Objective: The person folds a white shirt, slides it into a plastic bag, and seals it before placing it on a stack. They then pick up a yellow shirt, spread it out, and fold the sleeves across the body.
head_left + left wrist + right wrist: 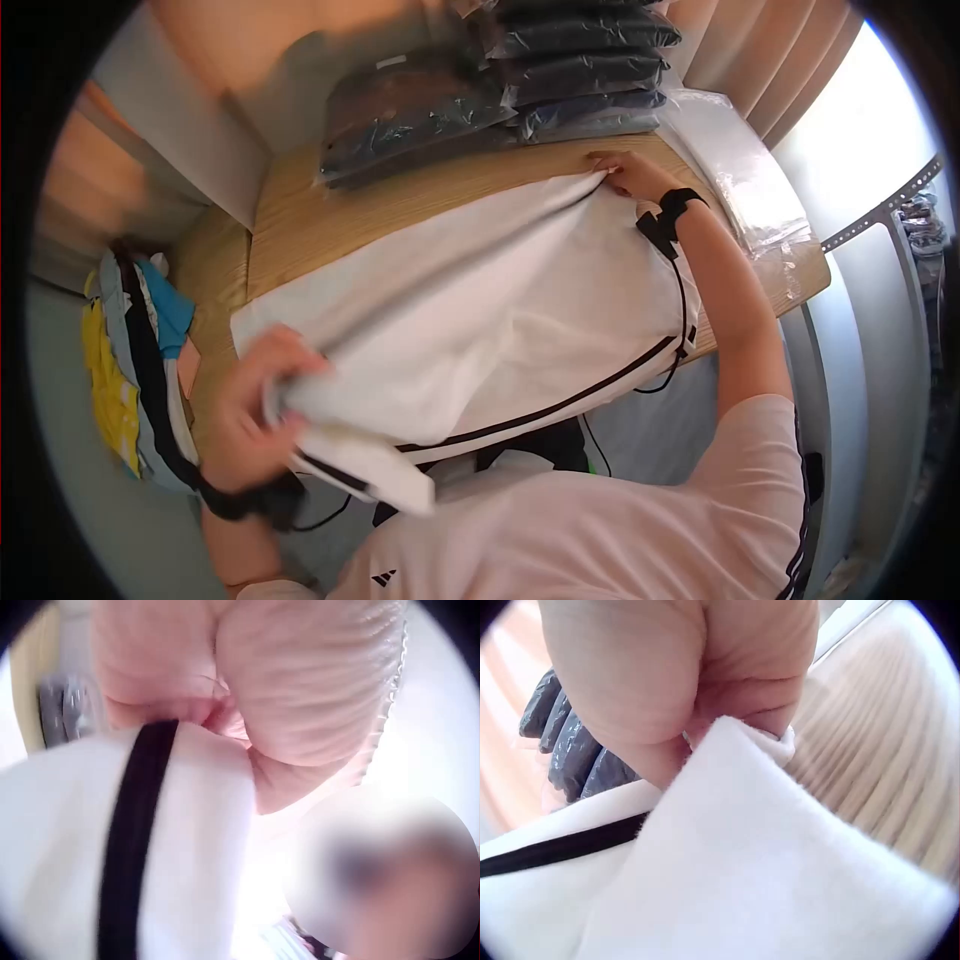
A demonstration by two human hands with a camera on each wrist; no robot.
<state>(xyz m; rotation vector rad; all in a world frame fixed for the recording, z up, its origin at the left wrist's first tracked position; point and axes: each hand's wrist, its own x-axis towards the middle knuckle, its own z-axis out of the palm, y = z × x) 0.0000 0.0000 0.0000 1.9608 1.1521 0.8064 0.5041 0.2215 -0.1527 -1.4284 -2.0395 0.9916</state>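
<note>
A white cloth garment with black stripes lies spread across the wooden table, its near edge bordered by a black stripe. The left hand, blurred, grips its near-left end, lifted up; in the left wrist view that hand holds white fabric with a black band. At the far right corner the right hand pinches the fabric between thumb and fingers. The right wrist view shows the right hand closed on a folded peak of white cloth.
Dark items in clear plastic bags are stacked at the back, beside another bag. Clear plastic sleeves lie on the table's right side. Yellow, blue and black clothes hang at the left. The wooden tabletop shows behind the garment.
</note>
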